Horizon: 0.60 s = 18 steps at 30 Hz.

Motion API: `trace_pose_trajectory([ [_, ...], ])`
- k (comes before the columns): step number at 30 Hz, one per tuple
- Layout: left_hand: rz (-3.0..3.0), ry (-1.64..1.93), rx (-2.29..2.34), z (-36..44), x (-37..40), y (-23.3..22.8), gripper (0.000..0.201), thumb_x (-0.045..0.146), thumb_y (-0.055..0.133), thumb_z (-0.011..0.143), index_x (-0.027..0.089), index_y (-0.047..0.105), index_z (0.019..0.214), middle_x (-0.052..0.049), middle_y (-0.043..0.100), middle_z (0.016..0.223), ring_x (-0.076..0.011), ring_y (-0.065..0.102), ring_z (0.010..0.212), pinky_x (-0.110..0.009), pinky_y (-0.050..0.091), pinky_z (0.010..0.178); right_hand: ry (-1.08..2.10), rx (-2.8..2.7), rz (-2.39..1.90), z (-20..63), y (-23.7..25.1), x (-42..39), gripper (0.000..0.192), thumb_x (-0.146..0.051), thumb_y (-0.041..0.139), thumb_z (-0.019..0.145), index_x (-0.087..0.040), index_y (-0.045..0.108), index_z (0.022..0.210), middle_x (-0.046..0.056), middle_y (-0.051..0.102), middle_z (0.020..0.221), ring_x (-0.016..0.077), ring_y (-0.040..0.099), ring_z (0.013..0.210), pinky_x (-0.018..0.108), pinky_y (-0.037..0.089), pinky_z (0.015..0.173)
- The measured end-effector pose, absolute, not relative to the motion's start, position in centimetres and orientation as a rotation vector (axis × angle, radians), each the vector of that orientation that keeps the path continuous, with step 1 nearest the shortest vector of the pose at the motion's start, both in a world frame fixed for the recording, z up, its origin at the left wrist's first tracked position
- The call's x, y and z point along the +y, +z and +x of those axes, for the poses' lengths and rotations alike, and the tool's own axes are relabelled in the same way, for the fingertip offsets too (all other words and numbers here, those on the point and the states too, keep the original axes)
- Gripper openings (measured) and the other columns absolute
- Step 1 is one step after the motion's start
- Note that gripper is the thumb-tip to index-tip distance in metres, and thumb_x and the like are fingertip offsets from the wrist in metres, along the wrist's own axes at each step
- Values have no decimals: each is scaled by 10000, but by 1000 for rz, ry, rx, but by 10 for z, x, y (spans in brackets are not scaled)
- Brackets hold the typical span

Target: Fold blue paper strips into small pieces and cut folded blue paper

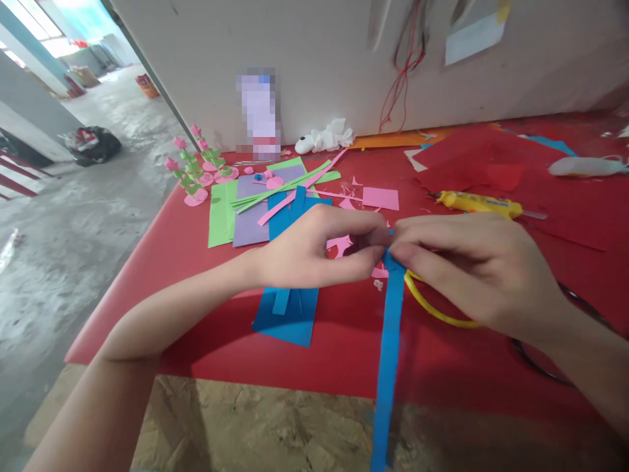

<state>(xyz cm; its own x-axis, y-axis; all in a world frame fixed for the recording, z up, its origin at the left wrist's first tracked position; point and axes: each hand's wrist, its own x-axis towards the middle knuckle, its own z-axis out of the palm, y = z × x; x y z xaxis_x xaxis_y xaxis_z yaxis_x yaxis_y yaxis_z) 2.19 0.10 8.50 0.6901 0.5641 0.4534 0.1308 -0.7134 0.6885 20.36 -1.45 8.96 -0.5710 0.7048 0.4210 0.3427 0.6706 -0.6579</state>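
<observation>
Both hands meet above the red table, pinching the upper end of a blue paper strip point(390, 347). My left hand point(327, 246) is closed, thumb and forefinger on the strip's folded end. Opposite it, my right hand point(466, 262) pinches the same end, fingers closed. The strip's long tail hangs down past the table's front edge. How the end is folded is partly hidden by the fingertips. Under my left hand lie blue paper sheets point(285, 321). Yellow scissor handles point(437, 313) show in part beneath my right hand.
Green, purple and pink paper point(251, 229) lies left of centre, near small pink paper flowers point(196, 195) standing upright. A yellow glue gun point(479, 204) rests at right, before red sheets point(472, 157). A pale panel point(319, 65) rises behind the red table point(206, 328).
</observation>
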Motion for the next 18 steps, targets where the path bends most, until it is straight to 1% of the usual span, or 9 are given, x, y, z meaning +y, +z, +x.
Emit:
trace_pose_trajectory([
  [2, 2318, 864, 557, 22, 2, 85, 178, 151, 458, 828, 154, 485, 652, 26, 499, 592, -48, 437, 564, -171, 389, 536, 565, -2219, -768, 202, 88, -14, 353, -220, 440, 876, -196, 379, 529, -31, 406, 499, 75, 347, 466, 242, 279, 435],
  [5, 2380, 849, 552, 21, 4, 86, 173, 139, 441, 816, 153, 483, 648, 28, 506, 586, -42, 415, 543, -163, 367, 508, 520, -2219, -761, 201, 87, -13, 351, -240, 484, 870, -187, 422, 528, -38, 418, 491, 65, 347, 460, 229, 281, 428],
  [9, 2364, 919, 528, 22, 5, 83, 140, 89, 462, 747, 158, 478, 626, 37, 493, 577, -41, 389, 543, -158, 364, 509, 647, -2189, -796, 202, 87, -12, 373, -293, 541, 851, -183, 459, 505, -36, 406, 475, 67, 357, 457, 230, 281, 421],
  [13, 2304, 1085, 504, 26, 4, 77, 135, 66, 478, 696, 165, 480, 604, 36, 474, 570, -50, 387, 548, -170, 371, 516, 710, -2143, -788, 204, 87, -13, 427, -257, 539, 838, -177, 449, 428, -26, 392, 463, 65, 322, 441, 248, 245, 409],
  [16, 2283, 1142, 510, 27, 4, 75, 131, 75, 491, 700, 164, 479, 605, 34, 465, 569, -52, 388, 545, -174, 371, 514, 770, -2080, -849, 204, 86, -13, 408, -234, 554, 813, -177, 476, 416, -19, 412, 463, 70, 344, 453, 249, 255, 414],
  [18, 2261, 1154, 525, 27, 4, 75, 138, 87, 504, 707, 166, 474, 599, 36, 457, 568, -52, 384, 542, -178, 371, 514, 826, -2022, -909, 203, 86, -13, 383, -264, 594, 789, -178, 506, 426, -15, 434, 476, 76, 368, 469, 247, 269, 419],
])
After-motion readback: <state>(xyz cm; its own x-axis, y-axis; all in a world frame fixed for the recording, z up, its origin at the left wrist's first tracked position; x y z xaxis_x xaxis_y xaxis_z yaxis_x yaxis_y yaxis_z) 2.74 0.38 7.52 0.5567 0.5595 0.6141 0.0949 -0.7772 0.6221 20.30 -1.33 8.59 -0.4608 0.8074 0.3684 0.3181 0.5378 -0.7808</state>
